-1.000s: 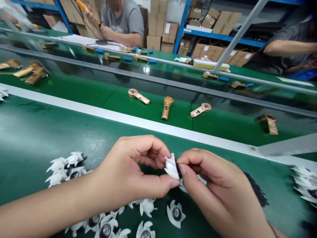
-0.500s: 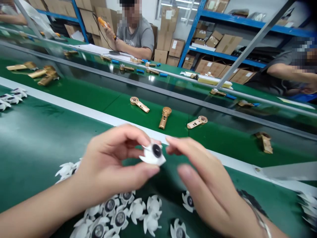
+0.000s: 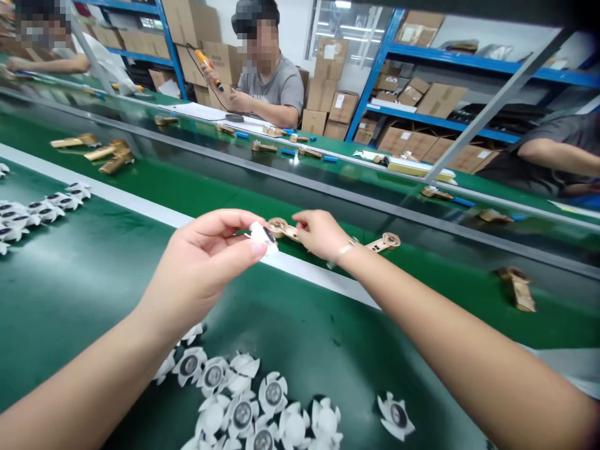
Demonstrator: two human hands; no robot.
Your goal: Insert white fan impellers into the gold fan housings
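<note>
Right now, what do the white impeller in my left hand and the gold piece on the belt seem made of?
The white impeller looks like moulded plastic: matte, evenly white, with thin curved blades. The gold piece has a satin metallic sheen, so it could be anodised metal or coated plastic; the look leaves that open.

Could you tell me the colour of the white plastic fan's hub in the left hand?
The fan's hub is dark, almost black; best seen in the head view.

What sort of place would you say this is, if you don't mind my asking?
Probably a factory assembly line: a green conveyor belt carries gold-coloured parts, a seated worker holds a corded orange tool, and blue shelving stores cardboard boxes.
</note>
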